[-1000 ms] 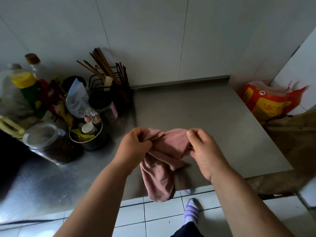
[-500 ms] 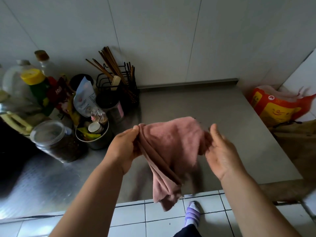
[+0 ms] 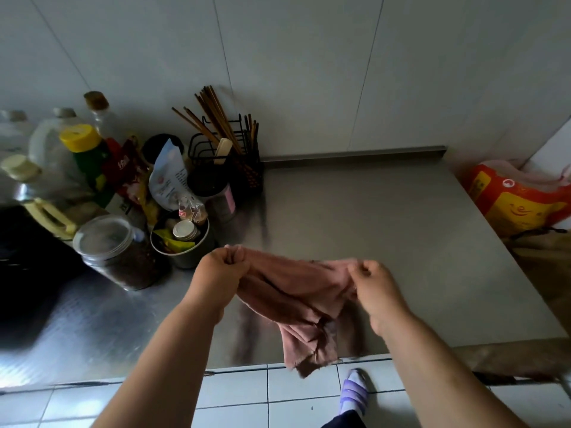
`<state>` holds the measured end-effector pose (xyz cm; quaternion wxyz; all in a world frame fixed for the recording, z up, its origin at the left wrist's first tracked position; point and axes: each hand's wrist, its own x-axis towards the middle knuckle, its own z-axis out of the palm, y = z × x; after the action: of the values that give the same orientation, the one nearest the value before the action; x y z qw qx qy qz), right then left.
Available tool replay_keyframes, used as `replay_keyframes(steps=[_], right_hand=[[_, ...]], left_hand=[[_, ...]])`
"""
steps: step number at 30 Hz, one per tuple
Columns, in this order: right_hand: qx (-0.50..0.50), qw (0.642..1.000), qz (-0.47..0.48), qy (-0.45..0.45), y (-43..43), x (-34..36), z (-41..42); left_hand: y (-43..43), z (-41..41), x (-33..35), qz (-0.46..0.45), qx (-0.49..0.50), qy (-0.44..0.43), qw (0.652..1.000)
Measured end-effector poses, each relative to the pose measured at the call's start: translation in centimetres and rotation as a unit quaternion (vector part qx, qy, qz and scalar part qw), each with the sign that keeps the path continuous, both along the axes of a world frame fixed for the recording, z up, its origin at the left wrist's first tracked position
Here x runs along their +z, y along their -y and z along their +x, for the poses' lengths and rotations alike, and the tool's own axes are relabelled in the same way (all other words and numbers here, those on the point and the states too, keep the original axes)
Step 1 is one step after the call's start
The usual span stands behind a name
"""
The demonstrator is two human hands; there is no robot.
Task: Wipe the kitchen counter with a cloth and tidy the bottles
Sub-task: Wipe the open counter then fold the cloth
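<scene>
The steel desk (image 3: 370, 227) looks not yet wiped, and the bottles (image 3: 89, 156) stand crowded in a cluster at its back left, apparently untidied. The pink cloth (image 3: 293, 291) hangs in the air over the desk's front edge, stretched between the left grip (image 3: 221, 273) and the right grip (image 3: 375, 282). Each pinches an upper corner, so the task seems barely begun.

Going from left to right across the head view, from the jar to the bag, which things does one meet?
Clear jar → metal bowl → left hand → pink cloth → right hand → orange bag.
</scene>
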<state>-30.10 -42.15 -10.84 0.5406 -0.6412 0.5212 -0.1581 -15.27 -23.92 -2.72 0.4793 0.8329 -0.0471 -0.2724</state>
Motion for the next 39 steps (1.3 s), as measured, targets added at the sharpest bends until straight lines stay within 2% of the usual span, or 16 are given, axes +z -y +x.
replay_keyframes(steps=[2,4,8,11,13,15,18,21,24,28,30,33,36,39], right_hand=[[-0.047,0.997,0.001,0.056,1.6,2.3,0.5],[-0.046,0.992,-0.050,0.106,2.5,5.1,1.0],[0.081,0.962,-0.163,0.202,2.9,11.5,1.1],[0.109,0.941,-0.250,0.201,3.6,14.2,0.7],[0.111,0.941,-0.270,0.174,4.1,15.1,0.5],[0.131,0.950,-0.251,0.129,4.2,14.9,0.1],[0.174,0.965,-0.196,0.028,4.4,12.6,-0.8],[0.212,0.960,-0.170,-0.063,4.6,10.5,-2.0],[0.184,0.968,-0.154,-0.071,5.6,8.9,-2.0],[0.093,0.991,-0.091,-0.005,7.5,6.2,0.7],[0.146,0.979,-0.105,-0.099,8.0,4.3,2.4],[0.198,0.932,-0.150,-0.264,6.0,1.2,4.7],[0.206,0.895,-0.244,-0.311,2.6,-1.3,8.3],[0.290,0.875,-0.270,-0.279,0.6,-3.5,11.3]], left_hand=[[-0.3,0.6,0.4,0.025,-0.009,0.048,0.998],[-0.2,1.0,0.9,0.035,-0.005,0.101,0.994],[0.6,1.2,3.3,-0.026,0.043,0.191,0.980],[1.0,1.5,5.4,-0.086,0.058,0.238,0.966],[1.0,1.8,6.2,-0.130,0.063,0.224,0.964],[0.8,1.9,6.4,-0.139,0.058,0.196,0.969],[0.5,1.9,4.7,-0.084,0.043,0.144,0.985],[0.1,1.5,2.3,-0.006,-0.008,0.095,0.995],[0.3,1.0,1.2,0.020,-0.013,0.071,0.997],[2.3,1.7,0.5,0.035,-0.004,0.052,0.998],[3.7,2.2,0.1,0.080,-0.033,0.011,0.996],[5.1,2.3,-0.3,0.133,-0.102,0.037,0.985],[6.5,2.6,-0.6,0.130,-0.081,0.048,0.987],[7.9,3.1,-0.5,0.159,-0.055,0.040,0.985]])
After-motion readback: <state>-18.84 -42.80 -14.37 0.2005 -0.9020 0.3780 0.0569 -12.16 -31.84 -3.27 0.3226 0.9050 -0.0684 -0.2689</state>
